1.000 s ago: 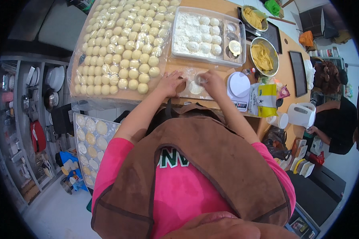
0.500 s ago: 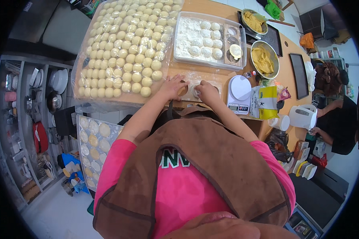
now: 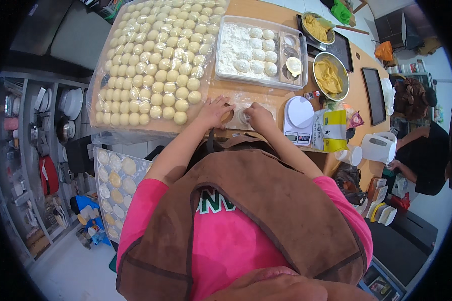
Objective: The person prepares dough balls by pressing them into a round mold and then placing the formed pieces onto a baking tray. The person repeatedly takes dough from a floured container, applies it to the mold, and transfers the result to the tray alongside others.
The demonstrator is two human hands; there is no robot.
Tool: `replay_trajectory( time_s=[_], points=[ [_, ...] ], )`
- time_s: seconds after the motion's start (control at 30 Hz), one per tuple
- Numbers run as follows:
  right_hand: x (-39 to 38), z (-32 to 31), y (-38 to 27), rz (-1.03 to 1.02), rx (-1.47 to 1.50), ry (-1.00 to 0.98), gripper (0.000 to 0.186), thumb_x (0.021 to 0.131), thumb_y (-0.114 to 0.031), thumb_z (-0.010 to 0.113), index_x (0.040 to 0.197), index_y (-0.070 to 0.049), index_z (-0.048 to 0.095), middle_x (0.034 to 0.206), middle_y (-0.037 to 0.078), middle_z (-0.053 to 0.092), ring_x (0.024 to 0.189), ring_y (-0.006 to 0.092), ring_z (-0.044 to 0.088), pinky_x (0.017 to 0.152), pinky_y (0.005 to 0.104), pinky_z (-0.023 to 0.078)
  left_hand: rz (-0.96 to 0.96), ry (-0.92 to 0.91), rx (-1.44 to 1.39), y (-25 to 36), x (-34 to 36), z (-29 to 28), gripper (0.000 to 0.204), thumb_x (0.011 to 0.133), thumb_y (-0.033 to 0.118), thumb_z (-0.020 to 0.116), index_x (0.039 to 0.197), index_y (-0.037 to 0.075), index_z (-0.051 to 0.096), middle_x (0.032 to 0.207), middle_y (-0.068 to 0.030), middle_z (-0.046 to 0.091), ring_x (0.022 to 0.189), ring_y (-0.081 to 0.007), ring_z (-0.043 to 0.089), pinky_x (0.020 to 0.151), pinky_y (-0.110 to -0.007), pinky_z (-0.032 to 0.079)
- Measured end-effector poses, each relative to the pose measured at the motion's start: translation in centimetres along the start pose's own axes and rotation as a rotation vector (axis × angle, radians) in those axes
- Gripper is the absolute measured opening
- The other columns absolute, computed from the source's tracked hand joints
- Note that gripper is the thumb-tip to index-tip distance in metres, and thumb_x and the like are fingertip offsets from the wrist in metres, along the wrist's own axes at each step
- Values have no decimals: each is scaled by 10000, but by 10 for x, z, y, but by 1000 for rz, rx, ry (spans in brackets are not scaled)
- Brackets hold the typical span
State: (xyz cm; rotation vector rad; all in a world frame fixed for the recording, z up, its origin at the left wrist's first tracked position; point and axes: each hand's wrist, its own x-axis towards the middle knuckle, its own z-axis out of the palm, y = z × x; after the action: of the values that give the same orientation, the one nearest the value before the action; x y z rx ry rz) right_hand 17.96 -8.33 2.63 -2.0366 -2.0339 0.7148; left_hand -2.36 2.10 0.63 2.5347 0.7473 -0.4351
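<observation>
A pale wooden mould board [image 3: 270, 107] with round hollows lies at the table's near edge, dusted with flour. My left hand [image 3: 216, 111] rests flat at its left end, fingers stretched beside a brown round hollow [image 3: 227, 116]. With fingers curled down, my right hand [image 3: 259, 118] presses at the edge of a whitish round of dough [image 3: 243, 116] in the other hollow. Its fingertips are partly hidden. Just beyond, a clear plastic tray [image 3: 260, 83] holds flour, several floured dough balls [image 3: 257, 54] and another wooden mould [image 3: 291, 42] with a pale dough disc [image 3: 294, 65].
Left of my hands, plastic film covers many yellow dough balls [image 3: 155, 85]. A white kitchen scale [image 3: 300, 113], a yellow-and-white bag [image 3: 334, 128] and two bowls of yellow filling [image 3: 330, 75] stand right. A tray of flat rounds [image 3: 116, 183] sits below left. Another person's arm [image 3: 409, 140] shows at far right.
The whole view has shifted slightly. Both hands stay at the mould board, the right one still pressing at the dough round with little visible movement.
</observation>
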Motion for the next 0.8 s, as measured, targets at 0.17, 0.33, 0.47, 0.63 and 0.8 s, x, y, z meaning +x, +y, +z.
replay_trajectory(
  time_s=[0.17, 0.33, 0.47, 0.63, 0.8],
  points=[
    [0, -49, 4, 43, 89, 127, 272, 737, -75, 683, 1007, -102, 707, 978, 145, 610, 940, 346, 622, 798, 438, 509, -4, 1, 7, 2, -3, 0, 1021, 619, 379, 858, 1491, 316, 330, 1574, -51, 254, 1472, -278, 194, 1155, -574, 215],
    [1, -26, -4, -20, -21, -1, 274, 721, -62, 691, 993, -97, 707, 971, 156, 608, 932, 352, 630, 816, 441, 515, -6, -7, -5, 2, 0, -1, 1027, 617, 372, 862, 1492, 322, 327, 1577, -53, 249, 1473, -275, 191, 1159, -565, 213],
    [3, -11, -15, -72, -96, -49, 213, 731, -64, 682, 940, -103, 699, 983, 141, 601, 943, 331, 642, 778, 432, 541, 1, -18, 5, 1, -1, -4, 1039, 626, 367, 860, 1501, 327, 302, 1580, -58, 243, 1474, -277, 186, 1164, -562, 204],
    [8, 1, -9, -73, -147, -68, 206, 745, -60, 662, 943, -109, 694, 976, 130, 597, 951, 318, 636, 768, 435, 543, -3, -18, 8, 2, -1, -3, 1031, 634, 361, 857, 1500, 329, 299, 1578, -58, 245, 1473, -279, 189, 1164, -562, 207],
    [8, 4, -11, -78, -175, -81, 145, 804, -65, 595, 915, -100, 682, 989, 128, 590, 950, 303, 640, 751, 428, 561, 2, -10, 15, 0, 0, 0, 1016, 636, 363, 855, 1494, 330, 312, 1577, -56, 245, 1472, -281, 191, 1161, -564, 221]
  ],
)
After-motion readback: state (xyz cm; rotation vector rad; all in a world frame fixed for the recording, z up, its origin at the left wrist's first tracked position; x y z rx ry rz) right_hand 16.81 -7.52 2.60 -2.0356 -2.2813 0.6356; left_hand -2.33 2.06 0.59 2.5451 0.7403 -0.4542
